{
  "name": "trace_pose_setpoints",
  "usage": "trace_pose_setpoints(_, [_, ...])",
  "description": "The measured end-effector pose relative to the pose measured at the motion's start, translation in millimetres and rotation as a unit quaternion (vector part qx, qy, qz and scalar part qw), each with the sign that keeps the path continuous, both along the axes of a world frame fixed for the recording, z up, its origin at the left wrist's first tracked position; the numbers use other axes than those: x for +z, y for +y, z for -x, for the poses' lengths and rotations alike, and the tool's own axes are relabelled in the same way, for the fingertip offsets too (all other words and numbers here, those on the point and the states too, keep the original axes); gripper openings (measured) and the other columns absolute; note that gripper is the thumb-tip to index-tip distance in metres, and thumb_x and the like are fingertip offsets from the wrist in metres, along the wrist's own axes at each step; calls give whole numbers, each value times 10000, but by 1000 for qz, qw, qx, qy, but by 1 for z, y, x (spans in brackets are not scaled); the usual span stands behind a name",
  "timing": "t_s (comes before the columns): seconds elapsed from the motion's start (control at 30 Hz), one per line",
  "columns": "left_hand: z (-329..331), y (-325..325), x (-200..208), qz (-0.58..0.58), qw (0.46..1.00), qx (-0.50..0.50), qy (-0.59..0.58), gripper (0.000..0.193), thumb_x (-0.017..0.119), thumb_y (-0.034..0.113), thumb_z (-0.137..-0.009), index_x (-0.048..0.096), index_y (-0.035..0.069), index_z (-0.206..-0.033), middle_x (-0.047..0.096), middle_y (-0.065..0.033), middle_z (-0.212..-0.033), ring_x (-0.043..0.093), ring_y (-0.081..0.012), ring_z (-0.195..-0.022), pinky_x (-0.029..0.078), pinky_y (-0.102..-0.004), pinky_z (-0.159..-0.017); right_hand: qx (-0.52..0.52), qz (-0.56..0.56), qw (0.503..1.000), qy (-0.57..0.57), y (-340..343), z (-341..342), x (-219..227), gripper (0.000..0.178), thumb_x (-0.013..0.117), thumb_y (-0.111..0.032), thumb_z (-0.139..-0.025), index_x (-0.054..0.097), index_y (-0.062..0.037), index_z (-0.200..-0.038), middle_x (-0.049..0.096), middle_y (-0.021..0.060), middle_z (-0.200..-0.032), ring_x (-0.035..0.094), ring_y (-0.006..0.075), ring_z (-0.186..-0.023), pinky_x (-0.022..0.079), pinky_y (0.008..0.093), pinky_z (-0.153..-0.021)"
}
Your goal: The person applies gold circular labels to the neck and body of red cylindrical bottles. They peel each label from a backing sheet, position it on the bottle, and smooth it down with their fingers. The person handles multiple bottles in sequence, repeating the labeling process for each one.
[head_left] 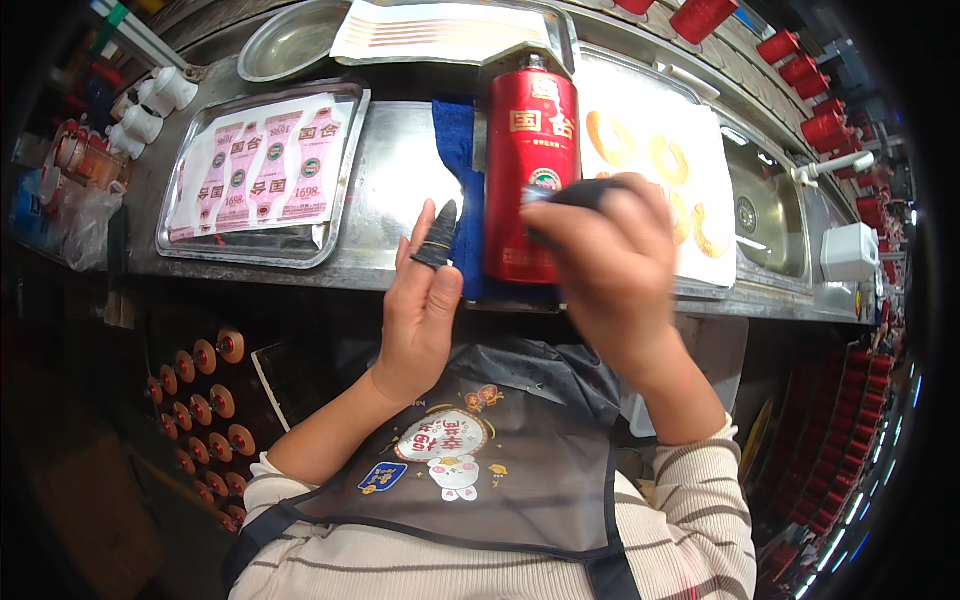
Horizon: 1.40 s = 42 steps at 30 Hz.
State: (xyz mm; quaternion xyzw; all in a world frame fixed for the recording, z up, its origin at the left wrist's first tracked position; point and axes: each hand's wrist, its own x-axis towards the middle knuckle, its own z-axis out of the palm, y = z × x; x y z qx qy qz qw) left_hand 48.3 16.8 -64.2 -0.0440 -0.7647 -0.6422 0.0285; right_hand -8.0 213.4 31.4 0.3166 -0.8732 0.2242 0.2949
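Observation:
A large red bottle (535, 120) with gold markings lies on a blue cloth (455, 145) at the counter's front, its neck pointing away from me. Left of the bottle, my left hand (415, 315) is raised with its fingers stretched out, and a black finger cot covers one finger. Nothing is held in it. My right hand (620, 255) is over the bottle's lower right side, its fingers curled together and smeared by motion. Something dark shows at its fingers; whether it is a finger cot or a held thing is unclear. The hand partly hides a small round green mark on the bottle.
A metal tray (335, 235) with pink printed label sheets stands on the left. Behind are a round metal bowl (290, 50) and a tray with a striped sheet (440, 35). Right lies a white sheet (710, 270) with gold curved pieces, then a sink (775, 225) and white jug (850, 250).

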Motion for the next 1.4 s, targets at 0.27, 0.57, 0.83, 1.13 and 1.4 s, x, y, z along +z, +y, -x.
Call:
trace_pose_setpoints(0.27, [-6,3,5,-148,981,5,-128,402,506,206,-1055,493,-43,-1371,574,-101,-1286,524,-148,-1124,384,-319,-1021,70,70,995,-6,10,-38,-34,411,805,-1,-577,770,-116,-970,547,32,-821,604,263,-770,515,369,-646])
trace_pose_setpoints(0.57, [27,45,16,-85,996,-1,-13,285,649,232,-983,652,-16,-1123,726,-86,-1001,589,-188,-1018,207,-440,-1190,-138,569,719,-374,22,-49,-66,174,758,-89,-896,603,-21,-933,645,5,-845,570,37,-770,471,202,-678])
trace_pose_setpoints(0.83, [28,38,20,-132,990,2,-55,490,647,224,-982,535,-32,-1384,657,-120,-1254,494,-231,-1271,224,-425,-1191,-82,558,739,-369,19,-46,-54,178,730,-96,-932,571,-24,-968,620,4,-893,556,46,-807,466,192,-726])
trace_pose_setpoints(1.13, [55,8,39,6,999,47,2,353,694,120,-898,651,-41,-1208,711,-132,-1078,635,-201,-1023,471,-353,-956,-157,494,776,-359,44,-27,-79,193,757,-96,-904,585,-29,-961,612,-6,-907,532,46,-798,448,202,-720])
trace_pose_setpoints(1.4, [295,-114,46,272,926,237,110,346,801,284,-797,620,-5,-852,720,-127,-788,700,-285,-732,539,-384,-705,-91,515,754,-398,47,-10,-67,390,700,-41,-926,579,15,-1293,625,41,-1108,581,83,-971,478,217,-861])
